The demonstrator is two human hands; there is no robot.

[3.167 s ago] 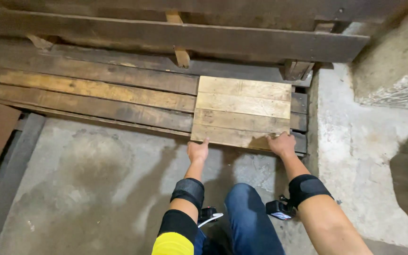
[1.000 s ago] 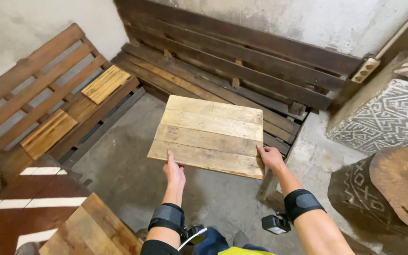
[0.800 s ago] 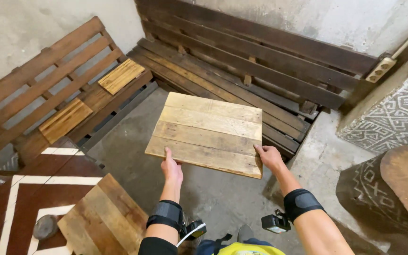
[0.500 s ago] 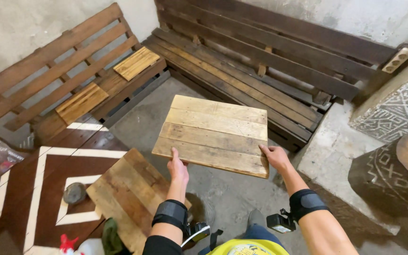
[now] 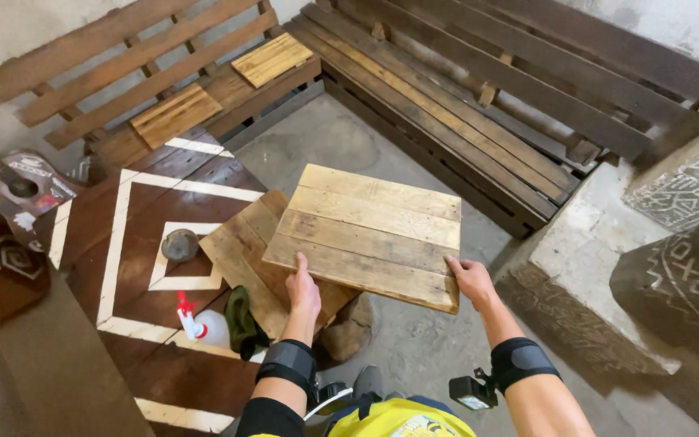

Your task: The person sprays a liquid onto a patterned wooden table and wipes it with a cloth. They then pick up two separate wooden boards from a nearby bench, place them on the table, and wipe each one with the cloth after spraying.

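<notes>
Lifted and carried leftward since the earlier frames: the square pale slatted wooden panel (image 5: 370, 235) that rested on the dark pallet bench (image 5: 479, 105) at far right now hangs in the air over the grey concrete floor (image 5: 325, 146). To the left lies the dark wooden board painted with white diamond lines (image 5: 135, 243), and on it a second, browner slatted panel (image 5: 244, 247), partly under the carried one. Two more pale panels sit on the far left pallet bench (image 5: 123, 73). Step in hand, judged: transfer of the panel, mid-carry; setting it down would call for lowering it level, clear of the white spray bottle (image 5: 204, 324) and round stone (image 5: 180, 244). Left hand (image 5: 303, 291) grips the near edge, thumb on top; right hand (image 5: 471, 279) clasps the near right corner.
</notes>
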